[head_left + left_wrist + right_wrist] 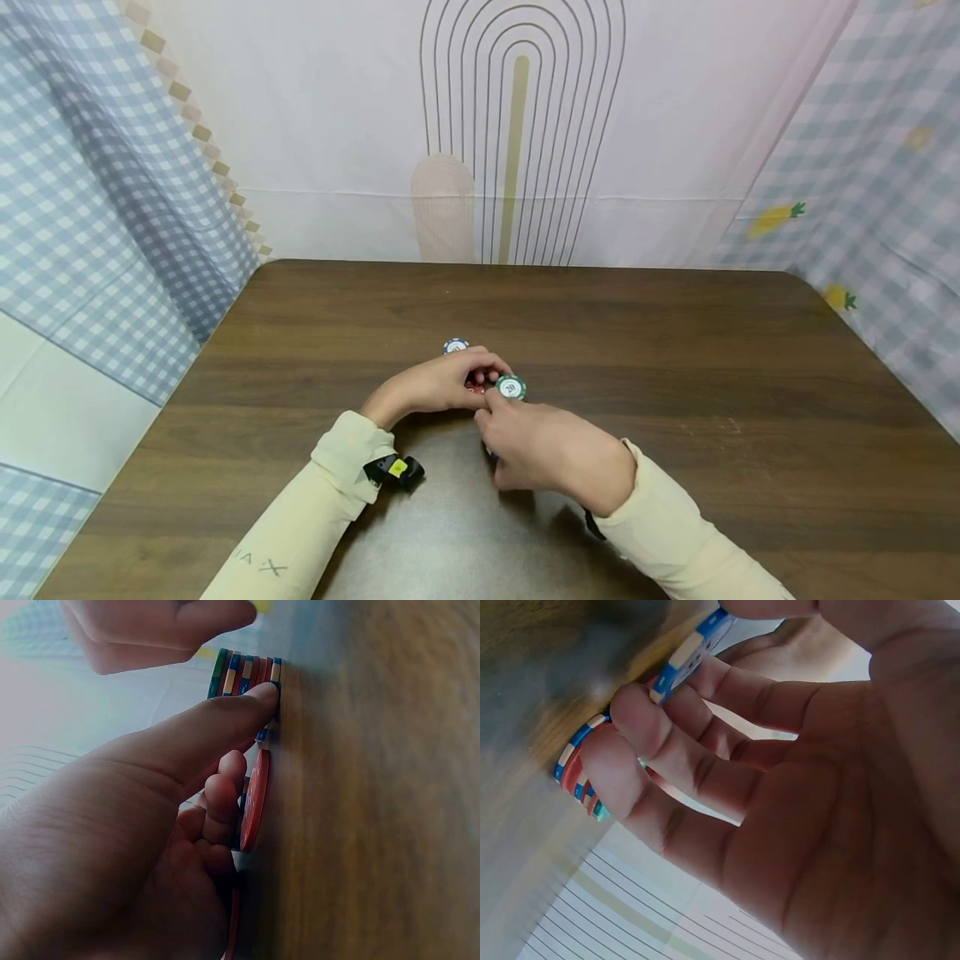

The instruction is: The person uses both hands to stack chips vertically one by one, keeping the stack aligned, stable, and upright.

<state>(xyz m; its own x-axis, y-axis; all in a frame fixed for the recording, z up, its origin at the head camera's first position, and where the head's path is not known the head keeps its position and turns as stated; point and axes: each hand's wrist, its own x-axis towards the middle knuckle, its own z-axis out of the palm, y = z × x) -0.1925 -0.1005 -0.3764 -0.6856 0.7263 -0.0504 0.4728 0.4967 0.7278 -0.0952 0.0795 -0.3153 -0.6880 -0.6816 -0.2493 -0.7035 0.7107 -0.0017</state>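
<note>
My left hand [442,382] steadies a short stack of poker chips [244,673] between thumb and forefinger, its other fingers curled lower down. A green-edged poker chip [511,387] tops that stack. Beside the stack, a red poker chip [255,799] lies close to the curled fingers, and part of it or another red one shows under the palm in the head view. My right hand [551,446] pinches a blue-and-white poker chip [690,656] on edge between thumb and fingers. Its fingertips are right by the stack, which they partly hide in the right wrist view.
Beyond the left hand lies a blue-edged poker chip [455,344], partly covered by it. The brown wooden table [675,358] spreads around both hands. A patterned white cloth [322,167] hangs behind the far edge, with checked cloths at both sides.
</note>
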